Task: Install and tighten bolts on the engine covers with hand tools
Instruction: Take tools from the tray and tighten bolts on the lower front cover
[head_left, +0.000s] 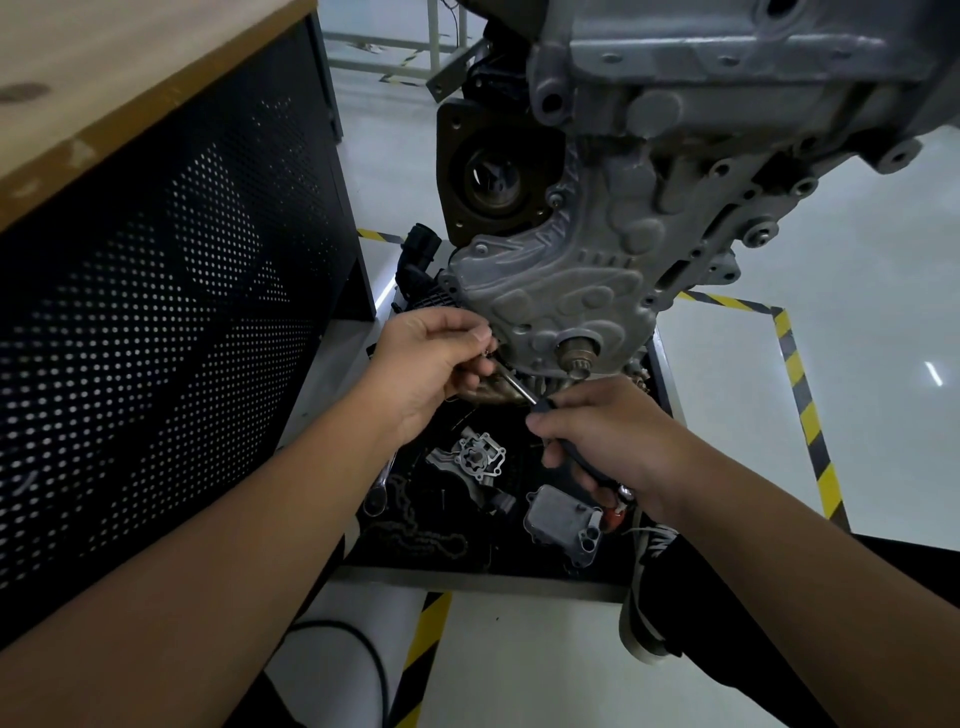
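Taking the silver engine cover (561, 306) as the marker: far to its left stands the bench (130, 67), a wooden top over a black perforated panel (171, 291).

At the cover's lower-left edge, the left hand (431, 364) has thumb and fingers closed in a pinch on something small and metallic, most likely a bolt (487, 353), held right against the flange. The bolt itself is too small to make out clearly.

Just below the cover, a thin steel shaft runs up from the right hand (602, 436) toward that same corner. This hand is wrapped around the dark handle of the driver (524, 395), fingers curled firmly round it.

Under the cover, beneath both hands, a dark tray (483, 566) holds loose parts: a ratchet (379, 483) at its left side, a chain (415, 530), a small cast pump housing (478, 457) and a finned silver block (563, 519).

At the cover's bottom edge, right of the left hand, a splined shaft end (576, 358) sticks out. To the cover's right, yellow-and-black tape (800, 395) marks the floor.

I judge the step in hand to be starting 1 bolt at the lower-left hole. Next, the driver tip needs seating squarely in the bolt head while the left hand keeps it aligned, then turning gently so the thread catches rather than crosses.
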